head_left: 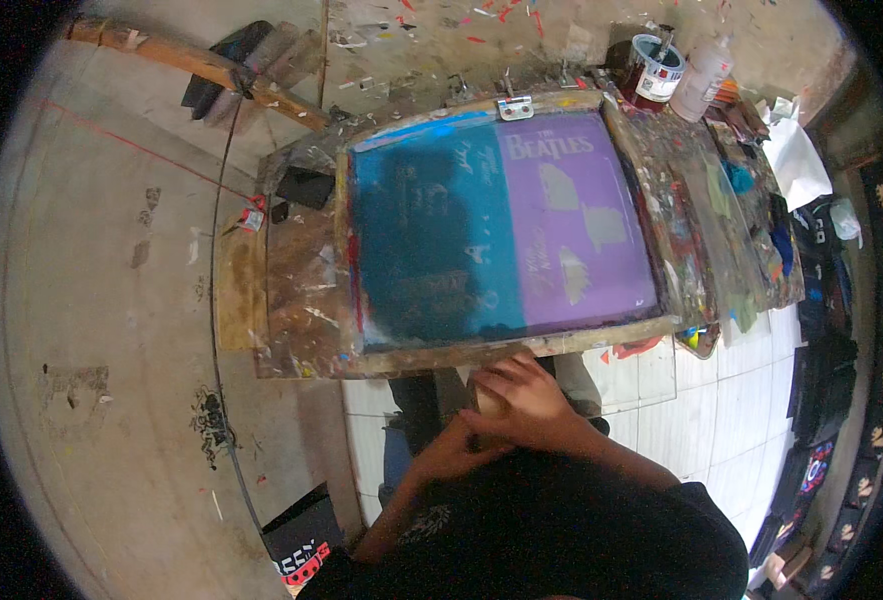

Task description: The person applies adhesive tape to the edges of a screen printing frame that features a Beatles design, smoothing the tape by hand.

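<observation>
Clock read on head view, 12 at top. Both bare hands in front of the person, low: right hand (531,395) between 4 and 5 o'clock, left hand (461,447) at 6, the two close together. Right hand's fingers curled over a small pale thing (488,402), grip closed; kind of thing can't be told, mostly covered. Left hand bent, its thumb side up against the same spot; can't tell whether it grips too. Pale thing sits between the hands, just off the 6 o'clock edge of the wooden frame (506,352); right hand overlaps that edge in view, contact unclear. Frame lies on the workbench (296,275), around 12 to 1, with a mesh panel inside: teal half (431,240) on its 9 o'clock side, partly in shadow, purple half (586,260) on its 3 o'clock side, pale shapes and lettering on both. Metal clamp (514,108) at the frame's 12 o'clock edge. Paint can (651,85) and pale bottle (703,80) side by side between 1 and 2, white sheet (796,155) at 2. Black flat piece (304,187) and small red-and-white item (251,216) around 10. White tiled floor (726,410) between 3 and 4.
</observation>
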Demonstrator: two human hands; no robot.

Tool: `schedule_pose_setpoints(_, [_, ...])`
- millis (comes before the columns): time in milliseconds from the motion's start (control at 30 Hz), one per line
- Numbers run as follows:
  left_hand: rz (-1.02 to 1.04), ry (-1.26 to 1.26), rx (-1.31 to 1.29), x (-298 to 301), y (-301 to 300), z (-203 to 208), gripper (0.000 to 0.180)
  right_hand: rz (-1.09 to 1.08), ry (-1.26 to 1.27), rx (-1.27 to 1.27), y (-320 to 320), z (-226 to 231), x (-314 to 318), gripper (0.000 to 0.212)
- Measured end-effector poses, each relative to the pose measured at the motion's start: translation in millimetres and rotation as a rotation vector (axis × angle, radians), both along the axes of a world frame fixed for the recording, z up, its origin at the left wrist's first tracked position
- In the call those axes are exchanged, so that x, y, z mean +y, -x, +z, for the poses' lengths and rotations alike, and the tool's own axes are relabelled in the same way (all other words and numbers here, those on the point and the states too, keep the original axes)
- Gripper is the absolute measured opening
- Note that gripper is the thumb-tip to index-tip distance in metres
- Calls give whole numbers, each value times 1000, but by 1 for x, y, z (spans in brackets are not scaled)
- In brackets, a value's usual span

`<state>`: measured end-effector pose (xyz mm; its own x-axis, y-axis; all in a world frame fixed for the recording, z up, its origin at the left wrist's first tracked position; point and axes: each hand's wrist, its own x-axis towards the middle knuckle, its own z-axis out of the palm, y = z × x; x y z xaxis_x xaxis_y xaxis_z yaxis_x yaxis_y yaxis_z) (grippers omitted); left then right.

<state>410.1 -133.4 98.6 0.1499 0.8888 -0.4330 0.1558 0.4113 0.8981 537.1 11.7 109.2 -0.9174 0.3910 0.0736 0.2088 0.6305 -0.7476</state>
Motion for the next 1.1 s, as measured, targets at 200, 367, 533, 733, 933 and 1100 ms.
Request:
schedule_pose_setpoints(200, [-72, -48, -3, 8, 5, 15, 23, -45, 69, 98, 4, 7, -2, 51])
schedule_pose_setpoints(367, [-120, -181, 9, 15, 10, 8, 23, 15, 75, -78, 14, 5, 8, 51])
schedule_pose_setpoints(533, [-117, -187, -65, 11, 13, -10, 23, 100, 124, -131, 25, 8, 12, 52])
schedule_pose_setpoints(733, [-123, -36, -10, 19, 12, 9, 27, 39, 52, -75, 24, 2, 9, 48])
schedule_pose_setpoints(933, [-32, -203, -79, 19, 7, 3, 29, 23, 105, -45, 22, -3, 9, 41])
schedule_pose_setpoints(1100, [-206, -16, -98, 28, 14, 20, 41, -66, 186, -61, 20, 12, 11, 37])
